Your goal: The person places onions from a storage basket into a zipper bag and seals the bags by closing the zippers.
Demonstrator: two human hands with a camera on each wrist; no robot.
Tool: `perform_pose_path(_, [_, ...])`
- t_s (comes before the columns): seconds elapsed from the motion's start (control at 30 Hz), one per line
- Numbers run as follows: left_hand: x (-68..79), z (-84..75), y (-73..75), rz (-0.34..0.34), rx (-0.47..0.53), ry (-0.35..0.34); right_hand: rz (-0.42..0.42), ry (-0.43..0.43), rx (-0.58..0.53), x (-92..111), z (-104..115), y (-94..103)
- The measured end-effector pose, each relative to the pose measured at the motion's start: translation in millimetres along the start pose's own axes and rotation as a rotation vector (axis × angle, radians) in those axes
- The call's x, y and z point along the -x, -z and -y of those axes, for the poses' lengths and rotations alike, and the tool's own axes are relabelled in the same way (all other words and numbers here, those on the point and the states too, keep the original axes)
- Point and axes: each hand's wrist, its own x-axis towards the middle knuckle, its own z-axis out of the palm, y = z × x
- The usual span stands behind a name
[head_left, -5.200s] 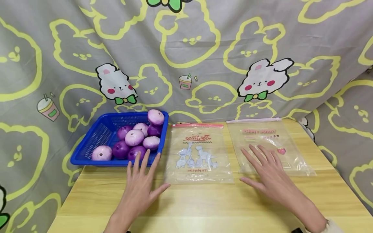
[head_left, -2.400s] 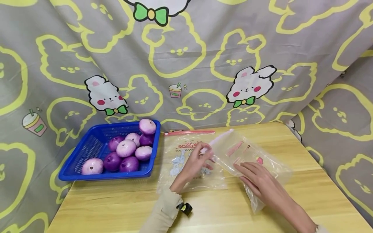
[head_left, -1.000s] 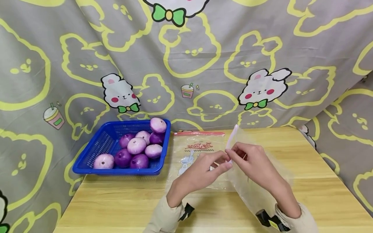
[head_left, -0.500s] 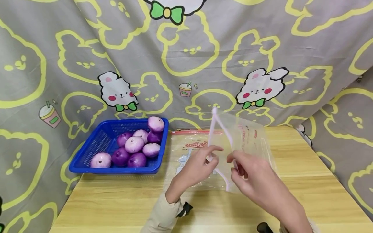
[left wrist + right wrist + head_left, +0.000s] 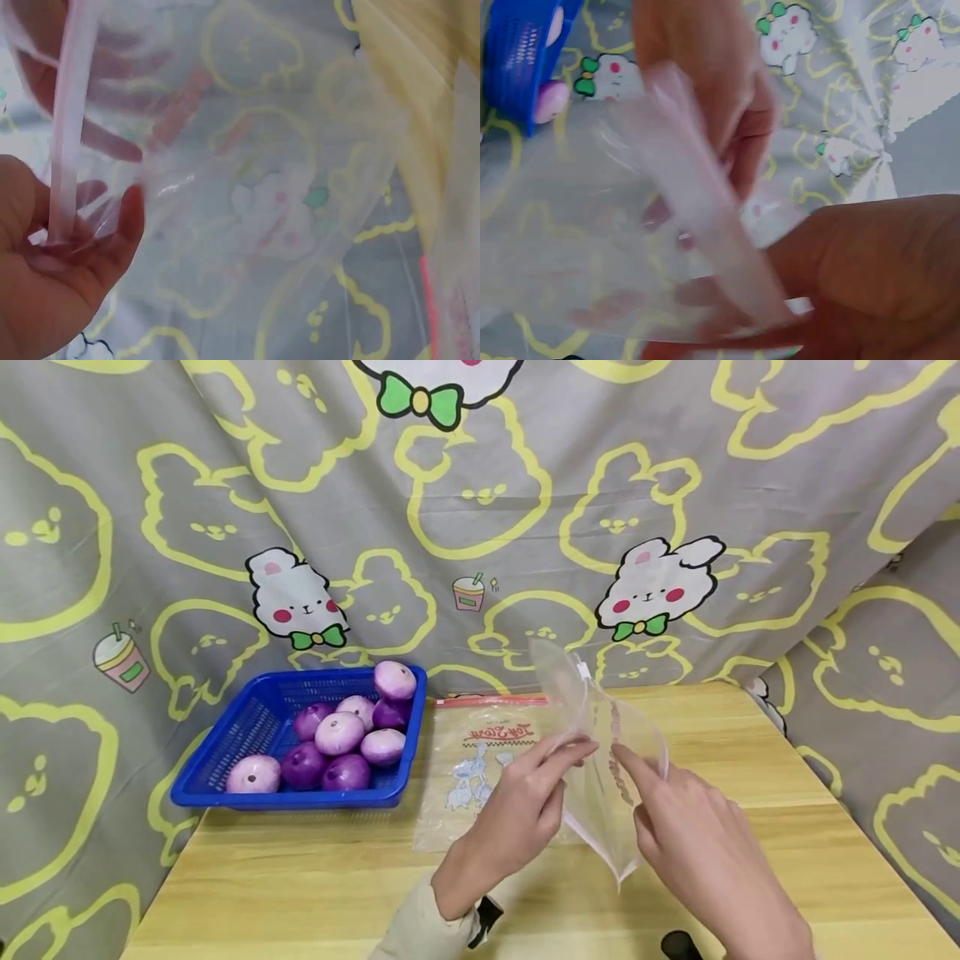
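Observation:
A clear zip bag [image 5: 600, 793] with a lilac slider strip stands raised above the table, its mouth spread apart between my two hands. My left hand [image 5: 510, 814] holds the left side of the mouth; in the left wrist view its fingers curl round the strip [image 5: 71, 135]. Opposite it, my right hand [image 5: 705, 835] has the right side, index finger stretched into the mouth and the other fingers behind the film. The right wrist view shows the right hand [image 5: 877, 277] pinching the strip [image 5: 705, 187] at its edge, slightly blurred.
To the left, a blue plastic basket [image 5: 247, 722] holds several purple onions [image 5: 341, 732]. A second clear bag [image 5: 468, 785] with a red zip lies flat between basket and hands, partly covered by the raised bag. A patterned curtain [image 5: 510, 485] hangs behind the wooden table [image 5: 300, 885].
Both hands have gone from resting over the table to lifting the right-hand bag. Its lilac zip has been opened, and its mouth has widened towards me. Basket and red-zip bag have stayed put.

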Motion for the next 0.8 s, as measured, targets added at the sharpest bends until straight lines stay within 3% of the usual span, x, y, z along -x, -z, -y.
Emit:
perform_pose_path(0.07, [-0.8,-1.6,0.0,-0.058,-0.034,0.01,-0.081,0.037,-0.044,-5.3,-0.6,-0.4])
perform_pose_path(0.17, [-0.4,-0.7,0.3,-0.135,-0.095,0.083,-0.212,0.087,-0.08,-12.6,-1.3,-2.0])
perform_pose_path(0.3, [0.6,5.0,3.1,-0.143,-0.168,0.191,-0.357,0.075,-0.108,-20.2,-5.9,-6.3])
perform_pose_path(0.4, [1.1,10.5,9.1,-0.139,-0.271,0.249,-0.416,0.025,-0.144,-22.6,-11.6,-12.5])
perform_pose_path(0.53, [3.7,16.5,17.8,-0.091,-0.412,0.288,-0.376,0.0,-0.166,-18.7,-17.7,-21.6])
perform_pose_path(0.67, [6.8,18.8,22.0,0.027,-0.412,0.302,-0.256,-0.019,-0.144,-14.2,-21.3,-24.7])
perform_pose_path(0.8, [5.2,18.6,25.6,0.046,-0.422,0.339,-0.23,-0.026,-0.136,-13.7,-21.8,-26.5])
